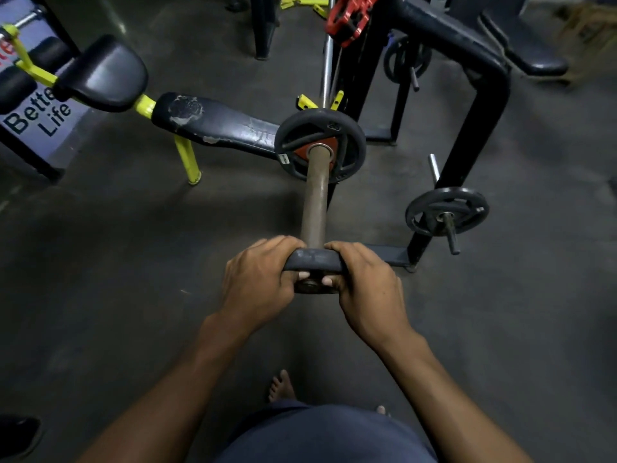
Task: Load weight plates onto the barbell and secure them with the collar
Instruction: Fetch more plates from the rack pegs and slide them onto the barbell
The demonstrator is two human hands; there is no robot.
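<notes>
The barbell sleeve (314, 202) points straight toward me, brown and worn. A black weight plate (347, 138) with a red plate behind it sits far up the sleeve. At the near end of the sleeve a small black weight plate (314, 259) is on the bar, seen edge-on. My left hand (260, 282) grips its left side and my right hand (367, 289) grips its right side, thumbs over the near face. A red collar (350, 18) hangs high up on the rack by a chrome bar.
A black plate rack (474, 105) stands to the right with a plate (447, 212) on a lower peg. A black and yellow bench (213, 123) lies to the left. Dark floor surrounds me; my bare foot (282, 385) is below.
</notes>
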